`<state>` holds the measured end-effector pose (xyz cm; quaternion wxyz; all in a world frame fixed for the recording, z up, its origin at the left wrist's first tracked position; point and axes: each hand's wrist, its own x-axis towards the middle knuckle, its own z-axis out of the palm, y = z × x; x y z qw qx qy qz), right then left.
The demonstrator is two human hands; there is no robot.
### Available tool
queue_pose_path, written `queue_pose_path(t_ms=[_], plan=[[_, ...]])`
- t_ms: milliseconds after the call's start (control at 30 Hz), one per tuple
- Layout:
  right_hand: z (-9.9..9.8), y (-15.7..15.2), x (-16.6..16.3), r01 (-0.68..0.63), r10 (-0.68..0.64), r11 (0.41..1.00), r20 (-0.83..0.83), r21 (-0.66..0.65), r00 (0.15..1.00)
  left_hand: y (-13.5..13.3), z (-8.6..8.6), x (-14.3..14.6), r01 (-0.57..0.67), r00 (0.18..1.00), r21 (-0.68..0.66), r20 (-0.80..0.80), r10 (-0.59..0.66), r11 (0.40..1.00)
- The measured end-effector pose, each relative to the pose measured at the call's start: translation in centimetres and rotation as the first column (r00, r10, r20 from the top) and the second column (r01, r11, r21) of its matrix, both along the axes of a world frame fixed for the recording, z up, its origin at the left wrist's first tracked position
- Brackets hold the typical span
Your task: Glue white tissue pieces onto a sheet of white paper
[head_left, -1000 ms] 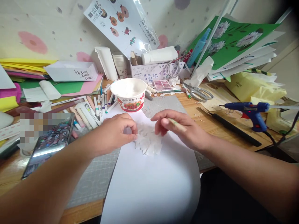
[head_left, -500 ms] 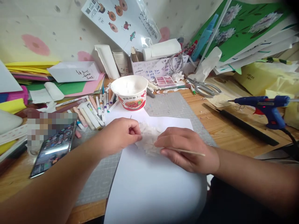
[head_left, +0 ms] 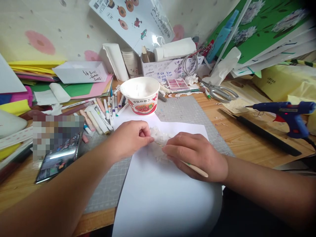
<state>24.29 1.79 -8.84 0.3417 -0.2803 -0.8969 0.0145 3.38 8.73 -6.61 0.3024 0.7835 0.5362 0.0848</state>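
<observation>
A large white sheet (head_left: pixel 163 197) lies on a grey cutting mat (head_left: pixel 187 112), hanging over the desk's front edge. On it rests a small clump of white tissue paper (head_left: pixel 158 136). My left hand (head_left: pixel 130 138) is closed, its fingertips pinching the left side of the tissue. My right hand (head_left: pixel 197 156) is closed round a thin wooden stick (head_left: pixel 197 169), palm down, with its fingertips on the right side of the tissue. Just behind the sheet stands a white paper bowl (head_left: pixel 140 95) with a red print.
Several markers (head_left: pixel 98 115) lie left of the bowl, a phone (head_left: pixel 59 158) further left. Scissors (head_left: pixel 219 92), a long black strip (head_left: pixel 261 135) and a blue glue gun (head_left: pixel 286 113) lie to the right. Coloured paper stacks (head_left: pixel 29 72), cups and boxes crowd the back.
My right hand has come down and nearer to me, turning the stick so its free end points right and back toward me. The left hand keeps its pinch on the tissue.
</observation>
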Motion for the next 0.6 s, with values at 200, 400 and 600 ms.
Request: queue_pose_path(t_ms=[200, 400, 600], plan=[[-0.1, 0.2, -0.1, 0.031, -0.031, 1.000, 0.031, 0.005, 0.999, 0.0, 0.3, -0.3, 0.003, 0.999, -0.013, 0.045, -0.002, 1.000], [-0.8, 0.6, -0.2, 0.037, -0.036, 0.999, 0.048, -0.011, 0.998, 0.2, 0.8, -0.4, -0.021, 0.998, -0.036, 0.051, 0.023, 0.999], [-0.5, 1.0, -1.0, 0.073, -0.072, 0.997, 0.040, -0.022, 0.997, 0.2, 0.8, -0.3, -0.031, 0.999, -0.028, 0.014, 0.032, 0.999]])
